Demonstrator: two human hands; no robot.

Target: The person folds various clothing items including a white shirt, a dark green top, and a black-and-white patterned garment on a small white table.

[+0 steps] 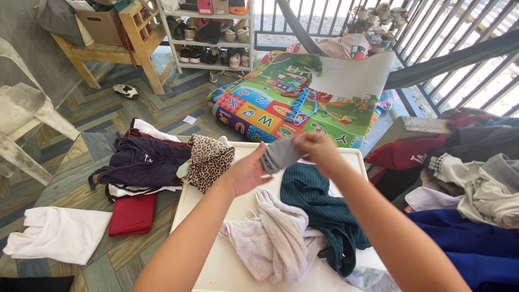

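Both my hands hold a small grey cloth [278, 156] above a white table [216, 265]. My left hand [247, 172] grips its lower left part, and my right hand [314, 147] pinches its upper right end. Below them on the table lie a dark teal ribbed garment [324, 211] and a pale pinkish towel-like cloth [275, 238], touching each other.
A pile with a leopard-print piece [208, 159] and dark clothes [143, 162] lies left of the table, with a red cloth [132, 214] and a white cloth [57, 233] on the floor. Heaped clothes [470, 184] fill the right. A colourful play mat [281, 105], shoe rack [213, 38] and white chair [24, 124] stand beyond.
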